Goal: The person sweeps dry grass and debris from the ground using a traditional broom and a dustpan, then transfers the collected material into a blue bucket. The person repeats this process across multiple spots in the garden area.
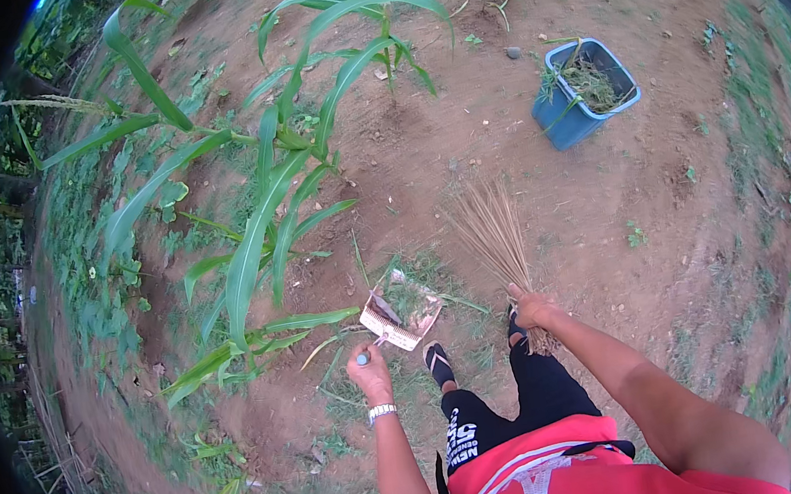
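My left hand, with a metal watch at the wrist, is closed around the handle of a dustpan. The pan is low over the ground before my feet, with cut grass and a greyish flat piece in or just behind it. In my right hand is a stick broom, gripped near its bound end. Its thin brown bristles fan out away from me, to the right of the dustpan. Loose green grass lies around the pan's far edge.
A blue plastic bin holding pulled grass stands ahead on the right. Tall maize plants lean over the ground at left, their leaves reaching near the dustpan. A small stone lies on the bare soil. Low weeds grow along the left side.
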`<state>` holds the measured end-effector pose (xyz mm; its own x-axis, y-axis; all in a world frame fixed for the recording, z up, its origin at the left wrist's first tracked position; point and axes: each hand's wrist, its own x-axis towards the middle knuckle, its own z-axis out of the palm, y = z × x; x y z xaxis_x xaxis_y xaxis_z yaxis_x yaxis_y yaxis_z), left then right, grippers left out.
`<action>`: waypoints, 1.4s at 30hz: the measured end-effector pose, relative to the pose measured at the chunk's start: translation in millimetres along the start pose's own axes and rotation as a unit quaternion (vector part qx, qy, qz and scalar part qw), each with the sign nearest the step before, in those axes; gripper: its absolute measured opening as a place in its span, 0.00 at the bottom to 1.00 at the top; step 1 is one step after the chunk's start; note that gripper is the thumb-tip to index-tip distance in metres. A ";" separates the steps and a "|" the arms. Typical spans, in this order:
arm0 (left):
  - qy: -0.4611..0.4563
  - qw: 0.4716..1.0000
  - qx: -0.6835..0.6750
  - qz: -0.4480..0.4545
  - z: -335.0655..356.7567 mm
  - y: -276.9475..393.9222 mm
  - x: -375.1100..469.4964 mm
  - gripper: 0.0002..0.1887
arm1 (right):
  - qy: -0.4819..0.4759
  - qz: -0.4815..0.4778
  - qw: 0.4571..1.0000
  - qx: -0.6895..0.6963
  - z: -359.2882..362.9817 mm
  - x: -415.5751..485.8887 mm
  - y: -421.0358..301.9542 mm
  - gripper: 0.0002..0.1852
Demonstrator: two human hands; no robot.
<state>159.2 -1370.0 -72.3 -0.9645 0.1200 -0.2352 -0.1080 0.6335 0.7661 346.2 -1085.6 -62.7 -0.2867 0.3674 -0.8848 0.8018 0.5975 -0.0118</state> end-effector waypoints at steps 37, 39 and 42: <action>-0.088 0.993 -0.032 0.078 -96.8 -16.6 25.4 0.08 | -0.148 0.107 0.706 0.684 105.4 -124.0 69.1 0.51; -0.103 0.991 -0.008 0.083 -86.3 -12.7 21.0 0.08 | -0.137 0.104 0.683 0.710 136.0 -94.6 42.4 0.52; -0.100 0.990 0.016 0.097 -67.5 -19.0 17.8 0.09 | -0.090 0.062 0.707 0.699 158.7 -97.4 9.1 0.55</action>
<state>127.8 -1431.6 -50.7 -0.8990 0.3887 -0.2018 0.0856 0.6078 0.7894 464.6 -1229.1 -50.5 -0.1977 0.1835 -0.9629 0.5858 -0.7655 -0.2661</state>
